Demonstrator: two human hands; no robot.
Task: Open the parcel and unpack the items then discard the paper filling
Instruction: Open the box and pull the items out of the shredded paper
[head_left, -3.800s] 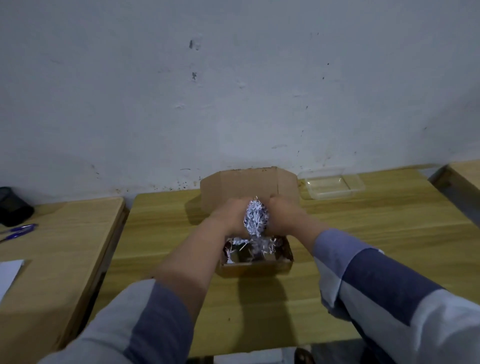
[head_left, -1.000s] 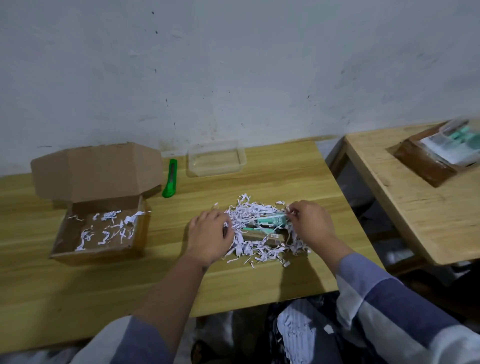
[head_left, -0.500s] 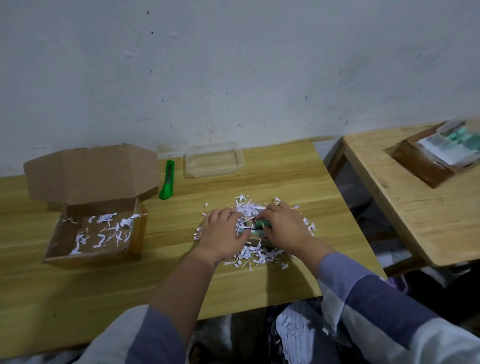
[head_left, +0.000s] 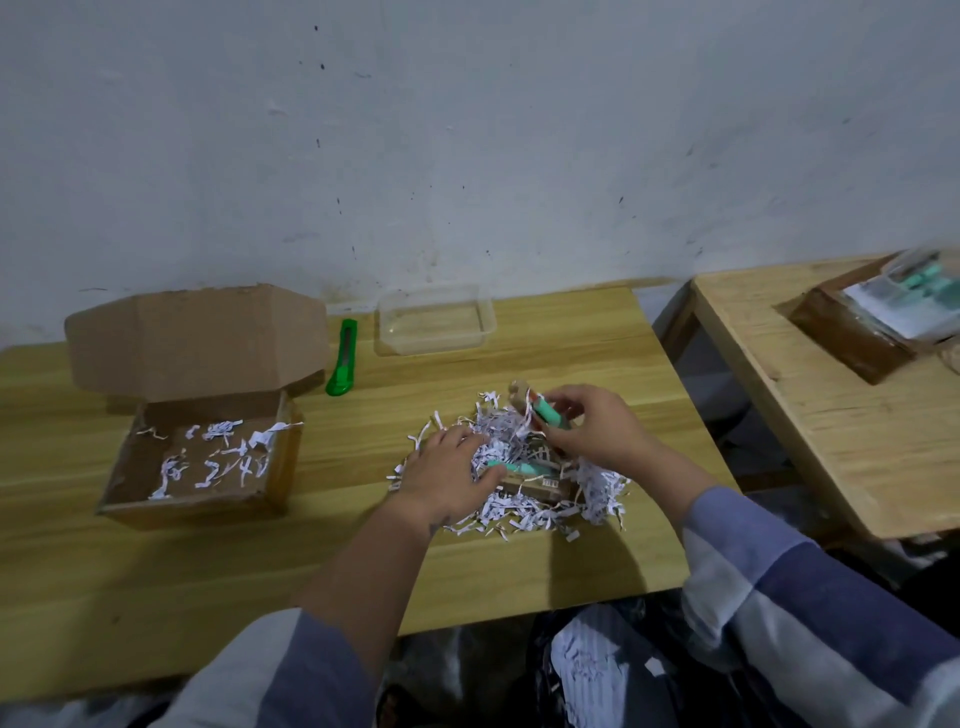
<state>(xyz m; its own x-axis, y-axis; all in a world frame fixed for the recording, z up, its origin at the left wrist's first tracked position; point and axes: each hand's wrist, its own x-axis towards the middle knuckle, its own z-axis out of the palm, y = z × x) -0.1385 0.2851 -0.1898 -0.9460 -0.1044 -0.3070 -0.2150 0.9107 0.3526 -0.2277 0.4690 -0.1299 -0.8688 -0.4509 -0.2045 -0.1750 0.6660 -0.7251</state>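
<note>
- The parcel (head_left: 197, 457) sat open at the left of the table (head_left: 571, 374), its lid standing up, with only a few scraps of paper in it. Most of the paper filling (head_left: 524, 499) lay heaped on the table to its right, near the front edge.
- The right hand (head_left: 592, 431) pinched a teal item (head_left: 545, 410) together with a tan piece above the far side of the heap. The pictures did not show how firm that pinch was. Strips clung around it and could have been carried off with it.
- The left hand (head_left: 441, 478) lay spread and flat on the left of the heap, grasping nothing. Were it lifted suddenly, loose strips could have scattered.
- A second teal item (head_left: 524, 467) and a brown labelled piece lay half buried in the heap. They risked being swept away with the filling if it was gathered too soon.
- The heap reached close to the near edge, so a careless sweep could have pushed strips onto the floor.
- The green cutter (head_left: 343, 358) and the clear tray (head_left: 436, 322) lay farther back, well apart from the hands.
</note>
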